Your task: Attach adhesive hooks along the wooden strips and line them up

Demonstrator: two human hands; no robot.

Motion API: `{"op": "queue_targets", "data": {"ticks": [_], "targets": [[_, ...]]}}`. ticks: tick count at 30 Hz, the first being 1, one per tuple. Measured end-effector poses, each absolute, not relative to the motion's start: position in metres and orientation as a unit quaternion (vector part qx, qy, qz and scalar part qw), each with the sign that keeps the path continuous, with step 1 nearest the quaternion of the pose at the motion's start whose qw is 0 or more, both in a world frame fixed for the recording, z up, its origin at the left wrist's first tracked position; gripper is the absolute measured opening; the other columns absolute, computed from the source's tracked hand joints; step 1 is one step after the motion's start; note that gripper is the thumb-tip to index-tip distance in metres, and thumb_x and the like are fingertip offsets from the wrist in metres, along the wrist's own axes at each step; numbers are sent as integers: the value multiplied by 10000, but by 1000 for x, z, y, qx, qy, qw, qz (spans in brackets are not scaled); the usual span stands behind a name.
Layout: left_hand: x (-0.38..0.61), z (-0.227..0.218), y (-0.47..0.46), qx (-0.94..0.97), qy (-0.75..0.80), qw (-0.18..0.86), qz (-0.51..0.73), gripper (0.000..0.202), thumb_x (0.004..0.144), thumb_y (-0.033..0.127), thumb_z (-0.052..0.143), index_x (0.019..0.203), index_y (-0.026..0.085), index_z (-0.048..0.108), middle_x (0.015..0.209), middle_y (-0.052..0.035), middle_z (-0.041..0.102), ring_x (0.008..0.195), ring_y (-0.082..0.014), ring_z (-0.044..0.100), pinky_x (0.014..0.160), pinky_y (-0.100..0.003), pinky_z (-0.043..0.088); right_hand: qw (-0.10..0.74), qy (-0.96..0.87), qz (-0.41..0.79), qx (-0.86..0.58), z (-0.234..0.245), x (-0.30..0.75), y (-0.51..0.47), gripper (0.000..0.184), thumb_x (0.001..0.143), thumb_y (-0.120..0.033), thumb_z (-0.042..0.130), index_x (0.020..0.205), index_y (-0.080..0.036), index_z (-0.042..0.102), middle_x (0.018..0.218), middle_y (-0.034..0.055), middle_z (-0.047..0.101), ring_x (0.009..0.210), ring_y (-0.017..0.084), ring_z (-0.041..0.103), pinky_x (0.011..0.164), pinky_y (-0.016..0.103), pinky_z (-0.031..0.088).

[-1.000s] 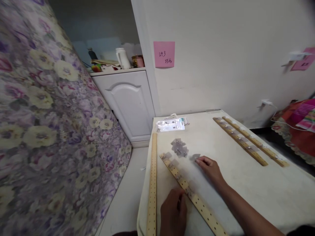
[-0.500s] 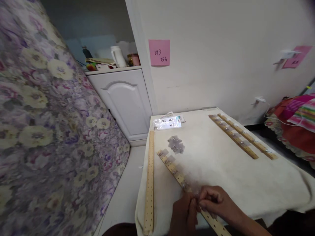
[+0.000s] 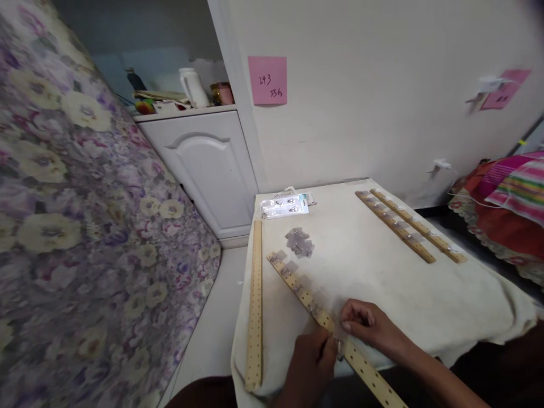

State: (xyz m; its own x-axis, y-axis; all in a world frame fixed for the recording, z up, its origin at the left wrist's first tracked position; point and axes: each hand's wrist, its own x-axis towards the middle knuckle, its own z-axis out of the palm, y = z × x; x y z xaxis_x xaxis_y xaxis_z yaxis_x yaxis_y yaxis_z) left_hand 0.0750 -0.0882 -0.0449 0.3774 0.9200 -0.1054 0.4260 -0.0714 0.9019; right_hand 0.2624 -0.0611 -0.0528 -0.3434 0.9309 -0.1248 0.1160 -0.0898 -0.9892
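Working along a perforated strip [image 3: 370, 378] slanting over the table [image 3: 335, 238], we are pinching its edge with our left hand [image 3: 312, 360], beside a metal clip [image 3: 340, 350]. Our right hand [image 3: 373, 327] is curling loosely alongside, its grip unclear. Clips are lining the far part; near holes are showing bare. A clip pile [image 3: 300, 242] is remaining, plus one clipless strip [image 3: 255, 317]; two right-side strips [image 3: 395, 226] are bearing clips.

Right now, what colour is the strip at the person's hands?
Pale yellow-tan, with dark holes: the strip shows best in the head view.

Wht wall [image 3: 340, 124] w/ pink note [image 3: 267, 80]; pale cabinet [image 3: 206, 170] ctr-L, floral fabric [image 3: 85, 238] far L, lt floor [image 3: 208, 317]
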Motion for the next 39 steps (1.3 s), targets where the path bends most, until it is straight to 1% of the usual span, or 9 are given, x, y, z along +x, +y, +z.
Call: {"op": "queue_targets", "data": {"ticks": [4, 6, 11, 17, 24, 27, 31, 36, 39], "targets": [[72, -44, -87, 663, 502, 490, 261, 321, 885, 333, 404, 607, 184, 462, 524, 53, 436, 524, -91, 389, 507, -209, 265, 346, -588, 564, -465, -53, 263, -62, 248, 779, -419, 627, 763, -186, 544, 610, -49, 452, 549, 90, 387, 498, 208, 276], [73, -44, -88, 668, 500, 485, 261, 316, 891, 331, 403, 621, 182, 476, 542, 51, 446, 541, -91, 395, 515, -206, 268, 332, -586, 580, -459, -54, 263, -63, 240, 784, -411, 621, 773, -185, 543, 594, -57, 454, 510, 78, 383, 467, 199, 273], [74, -47, -90, 691, 522, 428, 256, 304, 893, 330, 413, 646, 178, 506, 575, 47, 466, 567, -94, 409, 538, -210, 271, 315, -554, 618, -460, -62, 262, -64, 256, 807, -414, 574, 712, -187, 502, 509, -92, 408, 382, 47, 331, 379, 181, 248], [67, -49, -89, 711, 575, 333, 232, 269, 898, 306, 389, 708, 193, 543, 636, 12, 558, 605, -128, 511, 577, -228, 306, 323, -538, 604, -491, -64, 260, -59, 210, 779, -387, 585, 747, -194, 509, 497, -106, 434, 334, 41, 339, 344, 175, 255], [60, -52, -93, 703, 595, 318, 224, 183, 852, 255, 452, 736, 201, 583, 693, -4, 610, 652, -143, 550, 591, -223, 359, 330, -534, 592, -506, -65, 259, -60, 154, 788, -323, 569, 741, -195, 497, 515, -107, 425, 331, 32, 358, 330, 161, 262], [61, -56, -101, 703, 587, 312, 252, 181, 858, 230, 446, 856, 216, 626, 798, -14, 652, 741, -148, 595, 674, -229, 433, 332, -528, 593, -509, -66, 259, -60, 146, 786, -309, 565, 735, -196, 488, 513, -106, 430, 327, 35, 360, 324, 162, 265], [61, -69, -110, 736, 548, 265, 298, 268, 875, 198, 428, 1062, 230, 617, 952, -42, 672, 881, -156, 627, 786, -250, 488, 335, -521, 589, -519, -65, 259, -60, 132, 786, -297, 557, 740, -196, 487, 516, -107, 437, 331, 38, 375, 328, 162, 283], [60, -105, -117, 776, 511, 155, 336, 438, 834, 109, 407, 1227, 236, 553, 1052, -85, 655, 982, -197, 607, 828, -304, 512, 330, -517, 590, -524, -66, 258, -60, 142, 788, -308, 553, 738, -195, 482, 532, -104, 445, 335, 38, 384, 323, 160, 287], [61, -120, -120, 784, 512, 111, 334, 513, 817, 71, 393, 1281, 254, 512, 1041, -92, 648, 946, -203, 604, 777, -310, 518, 324, -515, 590, -531, -66, 257, -60, 146, 782, -314, 558, 744, -195, 483, 534, -102, 455, 333, 43, 403, 322, 163, 296]]}}
